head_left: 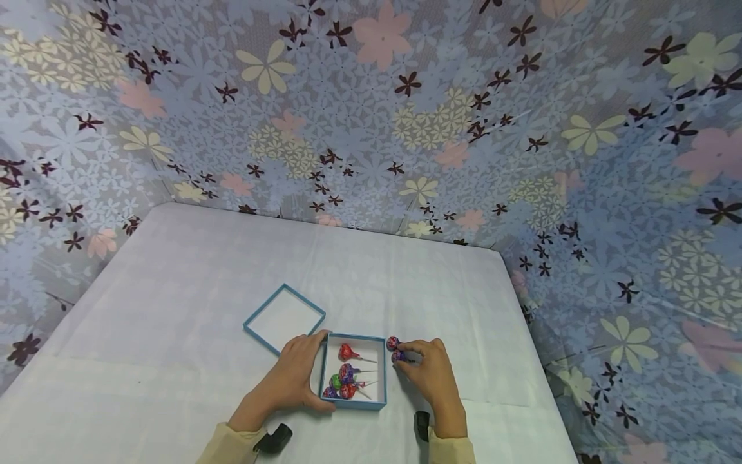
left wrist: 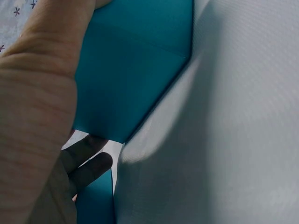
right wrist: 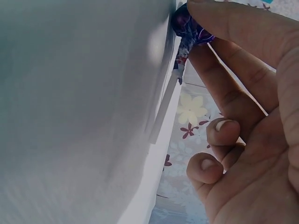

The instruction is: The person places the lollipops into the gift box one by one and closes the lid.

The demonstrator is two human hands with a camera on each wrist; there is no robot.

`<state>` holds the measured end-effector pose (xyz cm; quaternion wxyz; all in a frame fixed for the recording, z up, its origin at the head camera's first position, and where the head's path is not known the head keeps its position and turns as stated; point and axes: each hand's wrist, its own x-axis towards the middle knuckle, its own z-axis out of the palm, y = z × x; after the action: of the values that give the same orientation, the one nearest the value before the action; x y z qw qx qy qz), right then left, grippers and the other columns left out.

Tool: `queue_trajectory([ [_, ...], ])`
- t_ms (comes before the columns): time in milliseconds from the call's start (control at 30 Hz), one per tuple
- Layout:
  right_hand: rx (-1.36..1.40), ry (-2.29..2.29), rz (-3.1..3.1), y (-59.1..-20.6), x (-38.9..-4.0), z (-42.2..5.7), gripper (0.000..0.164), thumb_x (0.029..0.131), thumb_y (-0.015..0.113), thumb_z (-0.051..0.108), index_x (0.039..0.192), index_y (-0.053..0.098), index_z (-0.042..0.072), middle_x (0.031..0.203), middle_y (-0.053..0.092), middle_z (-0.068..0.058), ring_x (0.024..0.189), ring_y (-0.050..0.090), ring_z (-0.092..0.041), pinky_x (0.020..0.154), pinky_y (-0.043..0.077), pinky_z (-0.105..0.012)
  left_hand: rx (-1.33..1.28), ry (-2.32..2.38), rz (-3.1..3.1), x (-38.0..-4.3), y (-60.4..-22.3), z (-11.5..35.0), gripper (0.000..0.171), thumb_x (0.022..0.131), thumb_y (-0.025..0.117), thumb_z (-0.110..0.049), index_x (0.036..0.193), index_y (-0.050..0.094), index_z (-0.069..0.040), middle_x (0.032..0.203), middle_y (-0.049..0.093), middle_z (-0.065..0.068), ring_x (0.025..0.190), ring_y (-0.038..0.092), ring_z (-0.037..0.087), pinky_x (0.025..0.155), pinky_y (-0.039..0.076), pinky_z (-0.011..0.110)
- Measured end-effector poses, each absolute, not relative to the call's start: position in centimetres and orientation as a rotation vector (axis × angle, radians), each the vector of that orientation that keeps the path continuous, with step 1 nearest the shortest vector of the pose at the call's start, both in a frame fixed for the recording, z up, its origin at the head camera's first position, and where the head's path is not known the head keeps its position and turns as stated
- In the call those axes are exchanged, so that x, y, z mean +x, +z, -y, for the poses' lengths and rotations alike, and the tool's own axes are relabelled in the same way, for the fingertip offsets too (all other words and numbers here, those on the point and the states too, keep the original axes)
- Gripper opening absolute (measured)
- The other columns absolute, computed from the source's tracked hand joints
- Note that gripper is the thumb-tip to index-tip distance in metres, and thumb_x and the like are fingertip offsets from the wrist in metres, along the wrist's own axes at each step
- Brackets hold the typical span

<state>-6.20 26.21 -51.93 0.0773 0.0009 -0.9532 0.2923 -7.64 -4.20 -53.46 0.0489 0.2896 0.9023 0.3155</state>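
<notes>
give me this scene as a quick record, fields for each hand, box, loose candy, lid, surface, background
left hand: holds the blue box at its left side
right hand: pinches a purple lollipop outside the box, right of it
box contents: at least five lollipops, including a red lollipop lying apart at the far side and a partly covered green lollipop
other loose candy: second lollipop beside the pinched one
blue-rimmed lid: off, beyond the left hand
surface: white cloth
background: floral fabric

Left hand [head_left: 294, 374] grips the box [head_left: 361, 405], lollipops [head_left: 346, 372] inside; right hand [head_left: 430, 372] pinches a purple lollipop [head_left: 397, 356] just beside it!
</notes>
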Motion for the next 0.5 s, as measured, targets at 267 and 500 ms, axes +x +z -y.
queue_trajectory([
  [267,-0.05,0.873,2.867,-51.73,-6.1,-26.02,0.027,0.073,0.09,0.016,0.099,0.081,0.017,0.1,0.076,0.005,0.082,0.045,-0.013,0.07,0.043,-0.029,0.896,0.97,-2.753,-7.63,-53.5,4.16,0.138,0.054,0.089,-0.066,0.155,0.026,0.003,0.152,0.042,0.019,0.138,0.04,0.038,0.117,0.025,0.058],
  [500,-0.039,0.889,2.855,-51.46,-5.99,-25.85,0.027,0.073,0.09,0.014,0.099,0.081,0.015,0.099,0.076,0.004,0.082,0.045,-0.012,0.071,0.044,-0.029,0.909,0.957,-2.767,-7.53,-53.37,4.23,0.137,0.055,0.089,-0.066,0.154,0.026,0.004,0.151,0.043,0.02,0.137,0.041,0.038,0.117,0.026,0.059],
])
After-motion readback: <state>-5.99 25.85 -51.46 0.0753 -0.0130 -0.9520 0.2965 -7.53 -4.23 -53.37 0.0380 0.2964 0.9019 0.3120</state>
